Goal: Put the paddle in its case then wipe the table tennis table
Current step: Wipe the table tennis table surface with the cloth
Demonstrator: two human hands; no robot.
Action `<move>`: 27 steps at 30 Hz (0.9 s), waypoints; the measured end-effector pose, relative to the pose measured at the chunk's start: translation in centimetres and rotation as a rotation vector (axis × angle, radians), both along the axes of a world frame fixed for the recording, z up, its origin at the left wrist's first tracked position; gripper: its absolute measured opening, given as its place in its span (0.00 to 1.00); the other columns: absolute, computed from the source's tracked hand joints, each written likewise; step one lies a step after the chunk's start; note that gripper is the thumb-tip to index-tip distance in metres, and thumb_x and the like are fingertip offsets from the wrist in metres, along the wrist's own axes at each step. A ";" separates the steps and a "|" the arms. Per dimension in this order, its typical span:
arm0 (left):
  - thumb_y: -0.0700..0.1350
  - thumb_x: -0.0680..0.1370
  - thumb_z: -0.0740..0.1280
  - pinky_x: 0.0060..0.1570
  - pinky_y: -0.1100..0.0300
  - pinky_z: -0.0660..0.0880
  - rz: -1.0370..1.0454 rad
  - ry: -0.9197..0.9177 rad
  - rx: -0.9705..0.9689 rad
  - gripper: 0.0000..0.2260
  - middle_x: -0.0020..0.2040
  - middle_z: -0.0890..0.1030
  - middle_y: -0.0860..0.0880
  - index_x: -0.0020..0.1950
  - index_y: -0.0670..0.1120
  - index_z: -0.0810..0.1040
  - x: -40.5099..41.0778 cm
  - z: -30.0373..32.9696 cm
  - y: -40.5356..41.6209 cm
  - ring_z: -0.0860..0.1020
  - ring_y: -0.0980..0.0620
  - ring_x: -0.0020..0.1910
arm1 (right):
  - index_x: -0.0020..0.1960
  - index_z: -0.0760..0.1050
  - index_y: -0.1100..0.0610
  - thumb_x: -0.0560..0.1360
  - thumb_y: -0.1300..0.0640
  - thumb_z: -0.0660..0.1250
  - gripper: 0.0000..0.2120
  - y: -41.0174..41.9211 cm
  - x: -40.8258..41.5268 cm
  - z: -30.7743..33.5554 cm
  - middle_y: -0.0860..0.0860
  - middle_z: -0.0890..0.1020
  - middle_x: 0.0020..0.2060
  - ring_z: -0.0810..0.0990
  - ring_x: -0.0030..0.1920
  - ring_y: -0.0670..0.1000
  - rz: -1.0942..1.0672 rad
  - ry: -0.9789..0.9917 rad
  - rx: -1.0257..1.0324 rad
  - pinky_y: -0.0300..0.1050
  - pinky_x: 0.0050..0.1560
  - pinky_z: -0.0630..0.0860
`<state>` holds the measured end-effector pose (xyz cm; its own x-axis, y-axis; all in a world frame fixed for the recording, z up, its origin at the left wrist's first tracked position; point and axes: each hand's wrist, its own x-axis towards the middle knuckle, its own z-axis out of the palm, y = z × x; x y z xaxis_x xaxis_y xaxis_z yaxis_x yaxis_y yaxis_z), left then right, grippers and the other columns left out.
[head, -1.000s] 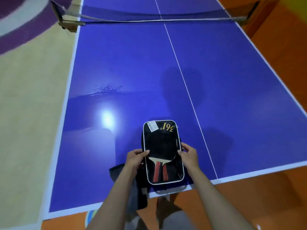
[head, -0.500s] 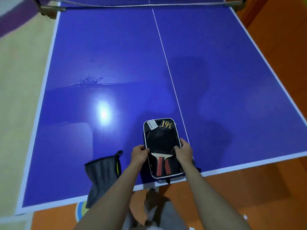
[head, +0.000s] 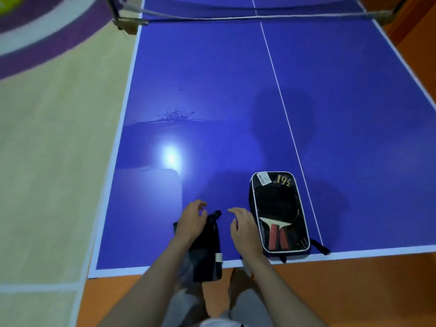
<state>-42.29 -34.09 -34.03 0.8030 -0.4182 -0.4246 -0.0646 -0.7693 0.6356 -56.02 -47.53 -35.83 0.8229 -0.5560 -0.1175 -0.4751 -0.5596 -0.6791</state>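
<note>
A: In the head view, where does the paddle (head: 276, 213) lie?

B: Inside the case (head: 296, 187), which rests flat at the near edge of the table (head: 236, 79), just left of the white centre line. The red-and-black handle points toward the near edge, the black blade toward the net (head: 236, 16). The case looks unzipped, since the paddle shows plainly through its opening.

A: And the person's hands?

B: The left hand (head: 191, 223) rests over the dark cloth (head: 207, 253), left of the case, with fingers loosely curved; whether they have closed on the cloth cannot be told, though they seem slack above it. The right hand (head: 245, 230) hovers between cloth and case, fingers relaxed and holding nothing, its side very near the case's left wall.

A: What could go wrong from here?

B: First, the case appears to be open. If wiping starts now, a sweep of the cloth or a nudge from the right hand could push it off the near edge, where its strap (head: 319, 246) already trails, and the paddle could slide out.

A: Anything with the cloth?

B: It overhangs the near edge; a loose pinch might let it slip to the floor. There is also a speckled patch (head: 177, 114) far out toward the left middle of the table, so a short reach may miss it.
</note>
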 end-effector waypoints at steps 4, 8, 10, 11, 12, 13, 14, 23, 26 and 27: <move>0.40 0.80 0.66 0.59 0.50 0.72 0.042 -0.139 0.021 0.11 0.62 0.79 0.46 0.62 0.45 0.79 3.0 0.0 6.1 0.74 0.45 0.64 | 0.71 0.76 0.53 0.84 0.61 0.59 0.18 6.9 1.5 -2.1 0.46 0.76 0.71 0.70 0.74 0.46 0.158 0.061 0.037 0.41 0.73 0.69; 0.41 0.81 0.65 0.56 0.48 0.74 0.067 -0.199 0.032 0.10 0.63 0.77 0.48 0.62 0.46 0.78 5.9 -0.5 12.4 0.73 0.43 0.64 | 0.80 0.67 0.53 0.85 0.50 0.52 0.25 12.8 1.8 -5.2 0.51 0.65 0.81 0.61 0.82 0.53 0.319 0.207 -0.219 0.60 0.80 0.63; 0.41 0.82 0.65 0.55 0.49 0.73 0.093 -0.226 0.021 0.11 0.63 0.77 0.48 0.63 0.46 0.78 7.1 -0.7 15.2 0.73 0.43 0.63 | 0.84 0.59 0.52 0.86 0.46 0.49 0.28 14.3 1.7 -6.0 0.52 0.57 0.84 0.56 0.83 0.55 0.296 0.261 -0.353 0.62 0.79 0.60; 0.41 0.82 0.65 0.56 0.49 0.73 0.109 -0.231 0.022 0.11 0.64 0.76 0.48 0.64 0.46 0.78 7.7 -0.7 16.4 0.73 0.44 0.64 | 0.85 0.55 0.51 0.86 0.44 0.48 0.28 14.6 1.7 -6.2 0.52 0.54 0.85 0.54 0.84 0.55 0.284 0.267 -0.390 0.62 0.79 0.58; 0.42 0.82 0.65 0.56 0.48 0.73 0.124 -0.237 0.026 0.12 0.65 0.76 0.48 0.65 0.46 0.77 8.2 -0.7 17.5 0.72 0.45 0.64 | 0.85 0.52 0.51 0.86 0.42 0.48 0.30 14.7 2.0 -6.5 0.51 0.52 0.85 0.52 0.84 0.55 0.273 0.265 -0.429 0.62 0.80 0.56; 0.42 0.83 0.65 0.56 0.49 0.73 0.139 -0.245 0.031 0.12 0.66 0.75 0.48 0.66 0.46 0.76 8.8 -0.7 18.5 0.72 0.45 0.65 | 0.86 0.51 0.50 0.86 0.39 0.48 0.31 14.6 2.6 -6.6 0.51 0.52 0.85 0.51 0.84 0.55 0.258 0.266 -0.458 0.62 0.80 0.55; 0.42 0.83 0.65 0.56 0.50 0.73 0.155 -0.254 0.034 0.13 0.66 0.75 0.47 0.67 0.46 0.76 9.3 -0.8 19.4 0.73 0.45 0.65 | 0.86 0.51 0.50 0.85 0.35 0.48 0.33 14.6 3.6 -6.6 0.52 0.52 0.85 0.51 0.84 0.55 0.242 0.267 -0.479 0.63 0.81 0.54; 0.42 0.82 0.65 0.69 0.44 0.72 0.300 -0.201 0.048 0.19 0.71 0.72 0.44 0.74 0.44 0.71 12.6 -2.1 25.6 0.71 0.42 0.70 | 0.85 0.52 0.49 0.85 0.37 0.52 0.32 12.5 19.5 -7.9 0.52 0.53 0.85 0.53 0.84 0.56 0.085 0.247 -0.590 0.64 0.82 0.51; 0.36 0.82 0.62 0.65 0.57 0.67 0.346 -0.109 -0.011 0.23 0.73 0.72 0.44 0.77 0.43 0.68 13.2 -2.0 25.8 0.70 0.44 0.71 | 0.85 0.54 0.49 0.86 0.38 0.51 0.31 13.0 24.4 -8.3 0.52 0.55 0.84 0.54 0.84 0.56 0.105 0.226 -0.605 0.64 0.82 0.50; 0.33 0.80 0.61 0.63 0.59 0.65 0.362 -0.076 -0.029 0.25 0.74 0.71 0.44 0.78 0.43 0.67 13.3 -2.0 25.8 0.69 0.45 0.72 | 0.85 0.55 0.49 0.86 0.39 0.51 0.31 13.6 25.9 -8.4 0.52 0.55 0.84 0.55 0.84 0.57 0.105 0.215 -0.606 0.64 0.82 0.50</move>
<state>-28.96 -8.31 -35.99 0.9300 -0.1118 -0.3502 0.1608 -0.7329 0.6611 -30.13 -33.90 -44.24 0.8694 -0.4936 0.0234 -0.4873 -0.8643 -0.1248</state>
